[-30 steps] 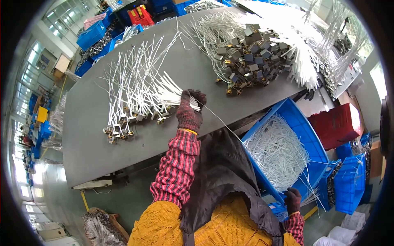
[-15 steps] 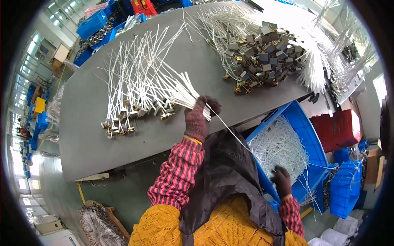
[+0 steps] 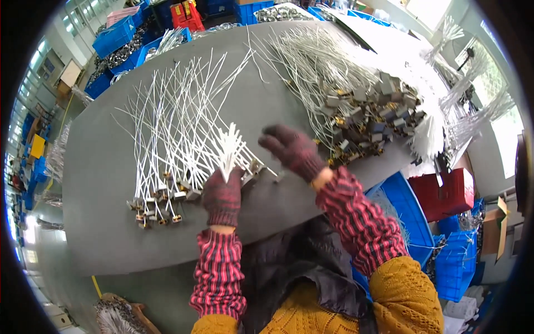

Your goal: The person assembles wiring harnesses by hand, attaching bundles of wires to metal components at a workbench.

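A grey worktable point(image 3: 100, 167) is seen from above, with two gloved hands at its near edge. A fanned bunch of white wires point(image 3: 231, 147) is gripped in the left hand point(image 3: 222, 196), whose fingers are clamped around the lower end of the bunch, so that the wires stand up and splay above the fist. The right hand point(image 3: 292, 149) is raised just beside the bunch, fingers loosely curled and slightly apart; nothing can be seen in it, though motion blur makes this hard to confirm. To the left of the held bunch, a row of white wires with small metal blocks at their ends point(image 3: 167, 139) is laid out side by side on the table. A tangled heap of wires with grey and brass blocks point(image 3: 367, 114) is piled well to the right. A blue crate point(image 3: 409, 211) of more wires is partly hidden below the right forearm. For tidy work, the bunch is probably best kept tightly pinched low, with strands drawn off one at a time.
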`<state>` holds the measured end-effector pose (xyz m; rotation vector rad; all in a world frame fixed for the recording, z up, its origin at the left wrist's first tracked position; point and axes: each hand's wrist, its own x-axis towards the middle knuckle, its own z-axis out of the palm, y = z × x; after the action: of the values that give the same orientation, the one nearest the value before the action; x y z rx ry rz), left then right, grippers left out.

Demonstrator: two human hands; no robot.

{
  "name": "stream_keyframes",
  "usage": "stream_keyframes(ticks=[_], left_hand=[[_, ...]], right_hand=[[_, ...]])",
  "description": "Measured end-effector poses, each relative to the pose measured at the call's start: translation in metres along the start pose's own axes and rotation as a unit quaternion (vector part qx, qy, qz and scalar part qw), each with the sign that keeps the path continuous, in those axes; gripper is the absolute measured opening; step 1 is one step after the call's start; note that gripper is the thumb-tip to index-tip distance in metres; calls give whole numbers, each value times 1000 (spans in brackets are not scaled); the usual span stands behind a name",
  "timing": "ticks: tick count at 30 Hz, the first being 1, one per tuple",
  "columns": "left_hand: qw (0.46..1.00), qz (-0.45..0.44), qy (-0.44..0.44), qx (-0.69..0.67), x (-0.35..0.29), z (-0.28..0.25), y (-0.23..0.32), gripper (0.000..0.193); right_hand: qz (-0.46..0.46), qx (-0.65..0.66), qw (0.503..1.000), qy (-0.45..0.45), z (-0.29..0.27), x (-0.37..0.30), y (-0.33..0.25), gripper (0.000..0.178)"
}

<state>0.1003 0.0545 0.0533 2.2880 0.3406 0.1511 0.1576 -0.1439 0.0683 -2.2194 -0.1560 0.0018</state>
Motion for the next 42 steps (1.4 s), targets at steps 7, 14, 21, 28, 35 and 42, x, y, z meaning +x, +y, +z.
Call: stream_keyframes(ticks=[7, 14, 21, 28, 35, 42], left_hand=[[944, -90, 30, -316, 17, -17, -56, 28], [717, -163, -96, -671, 23, -43, -65, 36], [748, -144, -108, -639, 27, -42, -60, 48], [668, -143, -215, -698, 31, -34, -49, 36], [655, -202, -214, -696, 9, -40, -62, 35], [679, -152, -197, -691, -15, -50, -53, 40]], right_hand=[[-20, -477, 877, 43, 8, 212, 68, 22], [-64, -585, 808, -33, -16, 302, 142, 17], [-147, -571, 754, -291, -24, 284, 26, 22], [23, -454, 812, -365, 1, 182, 38, 29], [-146, -315, 930, -124, 18, 73, 53, 51], [-125, -239, 956, -114, 15, 61, 35, 52]])
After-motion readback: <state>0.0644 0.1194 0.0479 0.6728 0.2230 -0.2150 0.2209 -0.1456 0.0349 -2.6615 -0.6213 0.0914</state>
